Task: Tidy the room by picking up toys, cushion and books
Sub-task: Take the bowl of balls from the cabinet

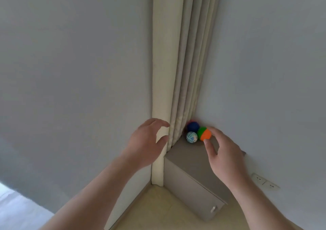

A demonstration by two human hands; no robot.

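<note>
Three toy balls sit in the back corner on top of a grey cabinet (188,157). A spiky green and orange ball (204,133) lies at the right, a dark blue ball (193,126) behind it against the wall, and a small pale blue ball (191,137) in front. My right hand (224,154) is at the spiky ball, thumb and fingertips touching its orange side. My left hand (146,141) hovers left of the balls in front of the curtain, fingers spread and loosely curved, holding nothing.
A cream curtain (178,71) hangs in the corner down to the cabinet top. The cabinet has a door with a metal handle (213,209). Wall sockets (264,182) sit low on the right wall. Beige floor (158,210) lies below.
</note>
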